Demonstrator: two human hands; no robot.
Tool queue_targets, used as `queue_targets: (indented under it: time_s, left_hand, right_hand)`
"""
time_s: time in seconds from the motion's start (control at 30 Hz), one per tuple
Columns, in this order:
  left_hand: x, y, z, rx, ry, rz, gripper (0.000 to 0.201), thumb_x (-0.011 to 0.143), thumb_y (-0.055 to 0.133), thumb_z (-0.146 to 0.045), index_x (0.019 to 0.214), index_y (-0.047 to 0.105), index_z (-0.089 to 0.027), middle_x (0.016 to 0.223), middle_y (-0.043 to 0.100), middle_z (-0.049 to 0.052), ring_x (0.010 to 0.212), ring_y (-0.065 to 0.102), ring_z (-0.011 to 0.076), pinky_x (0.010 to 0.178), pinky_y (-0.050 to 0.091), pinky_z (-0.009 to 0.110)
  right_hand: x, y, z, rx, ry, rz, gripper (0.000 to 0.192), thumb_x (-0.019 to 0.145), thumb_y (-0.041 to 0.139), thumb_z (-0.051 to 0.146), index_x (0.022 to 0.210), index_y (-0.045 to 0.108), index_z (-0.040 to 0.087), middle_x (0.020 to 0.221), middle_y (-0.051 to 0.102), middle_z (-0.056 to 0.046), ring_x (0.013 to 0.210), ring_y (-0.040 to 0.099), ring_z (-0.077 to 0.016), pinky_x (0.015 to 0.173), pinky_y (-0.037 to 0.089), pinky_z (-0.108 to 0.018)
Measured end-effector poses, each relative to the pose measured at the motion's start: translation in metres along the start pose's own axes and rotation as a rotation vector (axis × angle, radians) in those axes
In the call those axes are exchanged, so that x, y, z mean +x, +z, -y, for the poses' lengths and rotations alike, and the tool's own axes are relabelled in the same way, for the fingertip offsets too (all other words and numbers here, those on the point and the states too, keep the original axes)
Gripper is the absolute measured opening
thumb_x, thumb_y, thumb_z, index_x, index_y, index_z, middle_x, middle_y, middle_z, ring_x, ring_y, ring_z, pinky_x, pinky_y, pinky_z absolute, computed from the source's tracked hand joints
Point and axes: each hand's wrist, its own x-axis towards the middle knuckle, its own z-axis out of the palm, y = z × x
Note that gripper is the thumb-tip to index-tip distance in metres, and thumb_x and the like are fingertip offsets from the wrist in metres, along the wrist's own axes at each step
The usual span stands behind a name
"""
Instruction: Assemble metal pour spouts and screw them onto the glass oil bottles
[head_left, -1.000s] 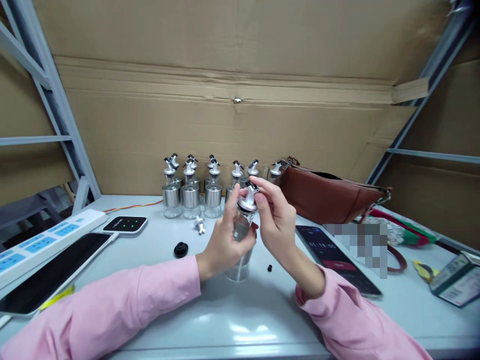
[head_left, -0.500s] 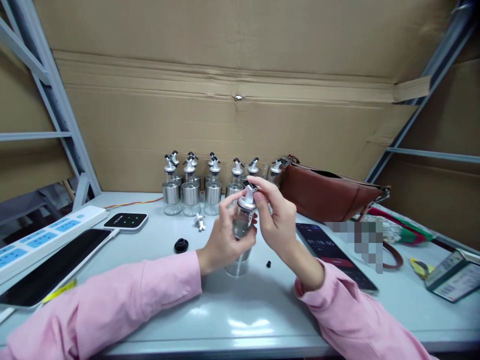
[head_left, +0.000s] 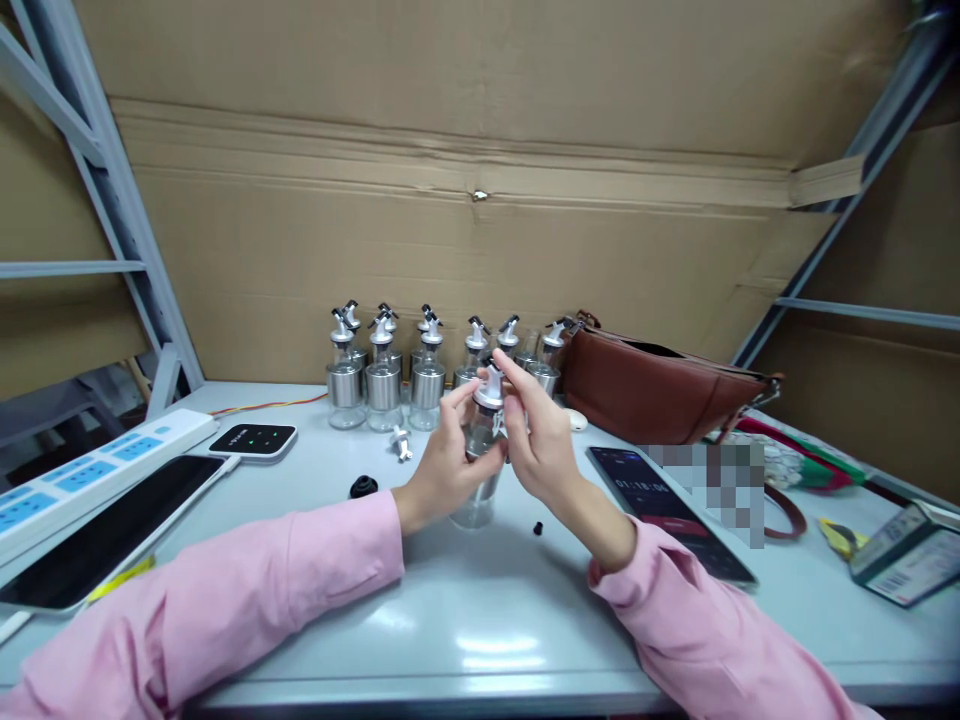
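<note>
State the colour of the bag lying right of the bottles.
Brown, like leather: the bag shows best in the head view, behind the phone.

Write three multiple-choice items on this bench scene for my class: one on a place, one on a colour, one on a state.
1. Where is the brown bag?
A. right of the bottle row
B. left of the power strip
C. on the phone

2. What colour are the sleeves?
A. blue
B. pink
C. grey

3. How is the bottle between the hands?
A. lying on its side
B. upright, gripped by the left hand
C. upside down

Answers: 1 A, the bag sits just right of the row. 2 B, both sleeves are pink. 3 B, spout up, left hand around it, right hand at the top.
</note>
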Motion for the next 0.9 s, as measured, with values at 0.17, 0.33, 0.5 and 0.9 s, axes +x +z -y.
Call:
queue_targets:
  time_s: [0.17,0.33,0.5,0.9]
  left_hand:
    - [0.004,-0.009,0.023,0.304,-0.069,0.143,0.070,0.085,0.039,-0.014,0.141,-0.003,-0.022,0.149,0.006,0.014,0.139,0.009,0.0223,0.114,0.017,0.045]
    - [0.004,-0.016,0.036,0.537,-0.010,0.298,0.070,0.081,0.030,-0.005,0.143,-0.001,-0.017,0.150,-0.001,0.013,0.140,-0.001,0.0210,0.115,0.014,0.043]
    - [0.007,-0.023,0.038,0.726,-0.021,0.421,0.071,0.077,0.034,-0.007,0.142,0.003,-0.009,0.150,0.003,0.018,0.139,-0.003,0.0229,0.114,0.015,0.045]
    - [0.010,-0.030,0.044,0.910,-0.203,0.758,0.069,0.080,0.040,-0.019,0.141,0.011,-0.003,0.149,0.003,0.017,0.139,-0.001,0.0232,0.112,0.016,0.046]
  right_hand:
    - [-0.010,0.014,-0.019,-0.113,0.123,0.281,0.067,0.089,0.033,0.019,0.146,-0.002,0.020,0.150,0.011,-0.011,0.137,0.016,-0.0212,0.106,0.033,-0.043]
    - [-0.023,0.025,-0.037,-0.215,0.172,0.481,0.073,0.085,0.036,0.015,0.145,-0.006,0.013,0.149,-0.003,-0.017,0.138,-0.002,-0.0254,0.109,0.025,-0.048]
    - [-0.031,0.030,-0.050,-0.265,0.125,0.527,0.075,0.082,0.037,0.012,0.145,-0.005,0.010,0.149,-0.004,-0.019,0.137,-0.009,-0.0255,0.112,0.015,-0.049]
    - [-0.037,0.032,-0.065,-0.180,0.190,0.866,0.066,0.082,0.038,0.013,0.142,0.014,-0.001,0.147,0.003,-0.022,0.137,0.002,-0.0235,0.112,0.022,-0.042]
